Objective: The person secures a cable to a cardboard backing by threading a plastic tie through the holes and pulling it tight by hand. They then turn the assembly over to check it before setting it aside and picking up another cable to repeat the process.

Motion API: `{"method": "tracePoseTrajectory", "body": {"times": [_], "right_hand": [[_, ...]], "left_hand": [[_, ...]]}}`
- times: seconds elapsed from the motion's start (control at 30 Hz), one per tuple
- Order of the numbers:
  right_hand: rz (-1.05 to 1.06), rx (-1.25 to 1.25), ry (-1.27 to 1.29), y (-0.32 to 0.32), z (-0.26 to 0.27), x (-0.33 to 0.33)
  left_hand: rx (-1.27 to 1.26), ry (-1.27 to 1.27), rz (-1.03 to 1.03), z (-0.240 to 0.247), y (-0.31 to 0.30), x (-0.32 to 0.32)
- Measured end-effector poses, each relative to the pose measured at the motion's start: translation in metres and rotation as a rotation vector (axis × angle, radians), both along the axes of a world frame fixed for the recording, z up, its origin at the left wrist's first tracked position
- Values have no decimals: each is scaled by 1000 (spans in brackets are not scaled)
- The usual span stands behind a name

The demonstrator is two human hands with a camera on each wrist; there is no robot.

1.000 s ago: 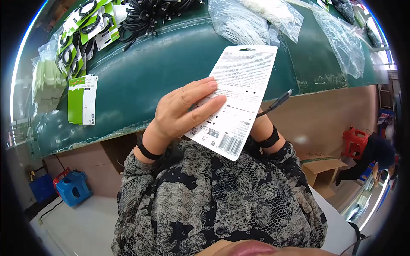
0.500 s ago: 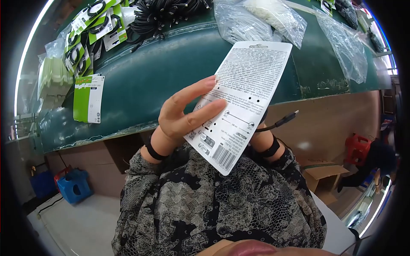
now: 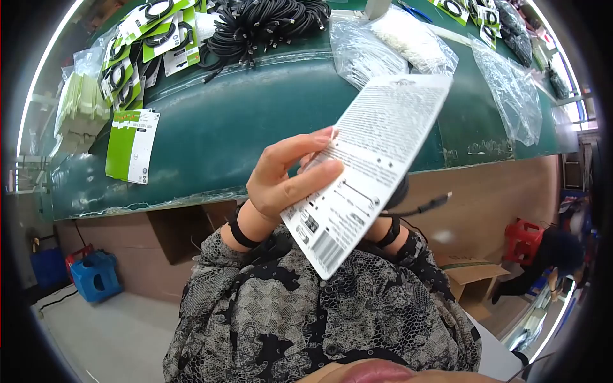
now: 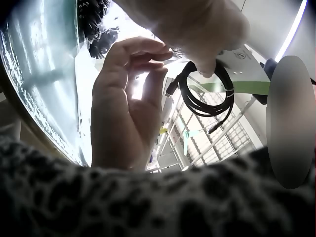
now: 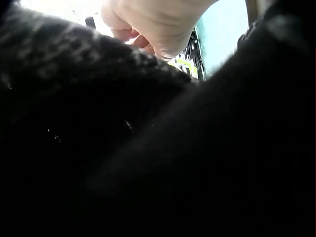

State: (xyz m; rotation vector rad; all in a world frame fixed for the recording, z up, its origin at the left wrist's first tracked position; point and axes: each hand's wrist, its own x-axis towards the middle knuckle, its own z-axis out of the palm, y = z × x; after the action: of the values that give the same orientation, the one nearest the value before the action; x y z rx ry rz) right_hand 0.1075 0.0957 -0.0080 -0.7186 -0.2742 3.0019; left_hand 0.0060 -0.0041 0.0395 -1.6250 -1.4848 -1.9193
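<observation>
Holding one card [image 3: 370, 159], one cable [image 4: 205, 108]

White backing card [image 3: 364, 172], print and barcode facing me, tilted, pinched in my left hand [image 3: 287, 179]. Black coiled cable [image 4: 207, 94] behind it, plug end sticking out right.

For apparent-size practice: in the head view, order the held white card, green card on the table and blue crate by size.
1. White card, nearest the camera.
2. Green card and blue crate look alike; not ranked.
</observation>
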Motion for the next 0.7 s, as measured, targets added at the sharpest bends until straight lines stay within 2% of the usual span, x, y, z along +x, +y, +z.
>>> {"method": "tracePoseTrajectory", "body": {"times": [0.07, 0.37, 0.7], "right_hand": [[25, 38, 10, 2, -4, -6], [116, 196, 67, 7, -15, 37], [190, 350, 124, 4, -30, 71]], "left_hand": [[-11, -73, -76, 2, -2, 3], [50, -60, -66, -9, -3, -1], [-69, -20, -97, -3, -8, 5]]}}
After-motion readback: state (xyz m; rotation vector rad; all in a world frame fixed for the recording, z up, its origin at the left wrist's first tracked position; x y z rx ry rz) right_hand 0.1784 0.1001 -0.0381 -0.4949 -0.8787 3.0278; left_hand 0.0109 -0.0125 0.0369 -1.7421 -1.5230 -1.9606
